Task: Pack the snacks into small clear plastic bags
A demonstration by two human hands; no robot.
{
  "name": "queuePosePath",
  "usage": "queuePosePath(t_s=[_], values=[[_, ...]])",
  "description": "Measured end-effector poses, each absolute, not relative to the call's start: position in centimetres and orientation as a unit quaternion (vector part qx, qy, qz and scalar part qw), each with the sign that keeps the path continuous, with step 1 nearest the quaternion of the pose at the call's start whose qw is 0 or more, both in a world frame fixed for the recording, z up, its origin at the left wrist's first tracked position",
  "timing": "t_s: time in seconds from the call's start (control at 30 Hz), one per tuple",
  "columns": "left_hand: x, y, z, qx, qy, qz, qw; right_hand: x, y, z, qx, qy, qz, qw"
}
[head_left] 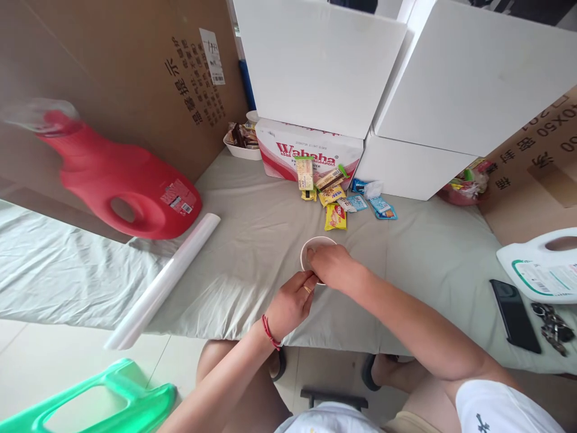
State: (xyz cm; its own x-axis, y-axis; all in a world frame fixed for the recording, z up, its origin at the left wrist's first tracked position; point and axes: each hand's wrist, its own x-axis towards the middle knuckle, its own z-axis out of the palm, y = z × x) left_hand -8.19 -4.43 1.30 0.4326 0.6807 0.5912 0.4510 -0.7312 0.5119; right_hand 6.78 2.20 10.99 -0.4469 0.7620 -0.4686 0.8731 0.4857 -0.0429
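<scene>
A small white round bowl (306, 246) stands on the grey cloth in front of me. My left hand (294, 304), with a ring and a red cord bracelet, is closed, thumb and finger pinching at the bowl's near rim. My right hand (334, 264) reaches over the bowl from the right. Its bent fingers dip inside, and whatever they pinch is hidden. Beyond the bowl lie several wrapped snacks: a yellow packet (336, 217) nearest, a pale green-edged packet (305, 173) against the box, and blue packets (382, 207) to the right.
A printed carton (311, 153) and white boxes (324, 66) stand behind. At left are a red jug (130, 180), a white roll (166, 279) and a snack tray (243, 151). A phone (514, 316), keys (554, 328) and a white jug (541, 264) lie right. A green handle (130, 391) is lower left.
</scene>
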Motion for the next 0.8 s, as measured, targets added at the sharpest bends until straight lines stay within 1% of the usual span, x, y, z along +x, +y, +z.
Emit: queuePosePath(t_s=[0.17,0.23,0.4,0.43,0.5,0.53,0.57,0.63,0.7,0.77,0.8], values=[[-8.3,-4.5,0.9,0.821,0.354,0.424,0.142,7.3,2.2,9.9,0.493,0.839,-0.143,0.180],[-8.2,-4.5,0.8,0.815,0.362,0.430,0.139,8.0,2.0,9.8,0.506,0.836,-0.162,0.137],[-8.4,-4.3,0.7,0.799,0.380,0.441,0.149,11.6,0.7,12.0,0.521,0.820,-0.233,-0.042],[-8.6,-4.3,0.7,0.796,0.383,0.442,0.154,12.7,0.5,12.7,0.527,0.805,-0.257,-0.091],[-8.8,-4.3,0.7,0.790,0.389,0.444,0.164,15.4,0.9,14.0,0.553,0.734,-0.315,-0.238],[-8.8,-4.3,0.7,0.787,0.392,0.445,0.169,16.9,1.5,14.5,0.573,0.701,-0.310,-0.291],[-8.9,-4.3,0.7,0.784,0.395,0.446,0.173,18.4,2.3,14.7,0.603,0.676,-0.269,-0.325],[-8.9,-4.3,0.9,0.780,0.399,0.448,0.177,21.2,4.9,14.5,0.674,0.648,-0.128,-0.331],[-8.9,-4.3,1.1,0.778,0.399,0.450,0.179,23.4,8.0,13.3,0.733,0.620,0.002,-0.281],[-8.9,-4.3,1.4,0.779,0.399,0.449,0.181,24.8,11.1,11.5,0.778,0.589,0.066,-0.210],[-8.9,-4.3,1.5,0.780,0.397,0.448,0.182,25.2,12.6,10.5,0.790,0.584,0.070,-0.174]])
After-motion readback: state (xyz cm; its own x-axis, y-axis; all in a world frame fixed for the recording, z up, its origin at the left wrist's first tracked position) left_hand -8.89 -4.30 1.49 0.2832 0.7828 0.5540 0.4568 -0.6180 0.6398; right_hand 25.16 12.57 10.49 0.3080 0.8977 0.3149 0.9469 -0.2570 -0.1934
